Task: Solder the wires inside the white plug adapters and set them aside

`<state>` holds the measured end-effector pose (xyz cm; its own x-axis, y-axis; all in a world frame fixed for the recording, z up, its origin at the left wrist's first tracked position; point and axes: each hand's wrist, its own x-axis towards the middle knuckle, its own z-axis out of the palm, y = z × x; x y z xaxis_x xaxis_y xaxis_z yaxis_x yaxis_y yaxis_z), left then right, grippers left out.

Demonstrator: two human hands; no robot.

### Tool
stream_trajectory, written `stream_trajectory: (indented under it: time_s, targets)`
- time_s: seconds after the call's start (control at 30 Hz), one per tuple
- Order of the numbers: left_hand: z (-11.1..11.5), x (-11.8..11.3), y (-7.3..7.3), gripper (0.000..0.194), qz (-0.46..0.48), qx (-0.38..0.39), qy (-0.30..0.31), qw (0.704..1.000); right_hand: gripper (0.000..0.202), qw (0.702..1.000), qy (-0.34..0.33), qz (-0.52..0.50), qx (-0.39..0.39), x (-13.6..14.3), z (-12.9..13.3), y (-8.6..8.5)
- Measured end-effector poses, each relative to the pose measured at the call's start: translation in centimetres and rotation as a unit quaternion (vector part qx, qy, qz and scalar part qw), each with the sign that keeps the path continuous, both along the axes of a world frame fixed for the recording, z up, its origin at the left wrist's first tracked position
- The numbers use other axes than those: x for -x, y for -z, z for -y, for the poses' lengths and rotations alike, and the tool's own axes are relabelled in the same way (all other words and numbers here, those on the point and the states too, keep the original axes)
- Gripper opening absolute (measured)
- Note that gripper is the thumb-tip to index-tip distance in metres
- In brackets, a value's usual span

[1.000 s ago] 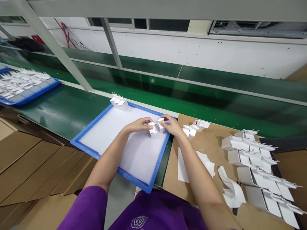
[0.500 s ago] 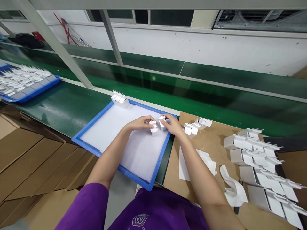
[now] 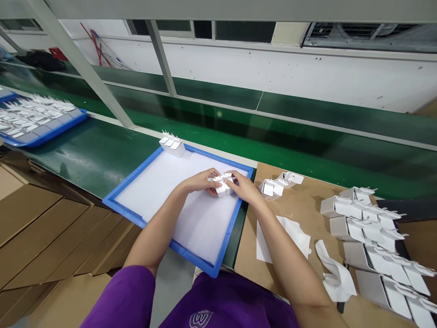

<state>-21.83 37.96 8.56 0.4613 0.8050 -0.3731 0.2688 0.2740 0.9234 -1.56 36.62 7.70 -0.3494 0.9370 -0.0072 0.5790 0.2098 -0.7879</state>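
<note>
Above the tray, my left hand (image 3: 203, 180) grips a small white plug adapter (image 3: 219, 188) with metal pins on top. My right hand (image 3: 244, 187) has its fingers closed on a second white plug adapter (image 3: 229, 188). The two adapters are side by side and appear to touch. Below them is a blue-rimmed tray (image 3: 136, 217) lined with white foam. A short row of similar white adapters (image 3: 172, 146) stands upright at the tray's far left corner.
Right of the tray, brown cardboard (image 3: 300, 205) bears a small group of adapters (image 3: 273, 187), white paper (image 3: 290, 237), a crumpled white sheet (image 3: 336, 273) and several adapter rows (image 3: 365, 223). A full blue tray (image 3: 44, 136) stands at far left. Cardboard boxes (image 3: 44, 228) lie below.
The two adapters have come together; a gap between them has closed. My right hand has moved slightly toward my left. The view has shifted a little.
</note>
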Motion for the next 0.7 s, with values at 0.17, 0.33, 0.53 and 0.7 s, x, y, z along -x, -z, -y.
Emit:
stream_trajectory:
  time_s: [0.17, 0.33, 0.53, 0.7]
  targets:
    - [-0.3, 0.4, -0.3, 0.043, -0.013, -0.026, -0.02, 0.999, 0.035, 0.999, 0.016, 0.019, 0.028, 0.4, 0.3, 0.0]
    - [-0.4, 1.4, -0.9, 0.039, -0.029, -0.03, -0.032, 0.999, 0.052, 0.997, -0.01, -0.024, 0.076, 0.8, 0.7, 0.2]
    - [-0.3, 2.7, -1.6, 0.043, -0.041, 0.045, -0.025, 0.998, 0.057, 0.979, -0.02, -0.13, 0.157, 2.0, 0.5, 0.9]
    - [-0.4, 3.3, -1.8, 0.041, -0.05, 0.052, -0.066, 0.995, 0.054, 0.96, -0.003, -0.208, 0.19, 3.9, -0.2, 1.9]
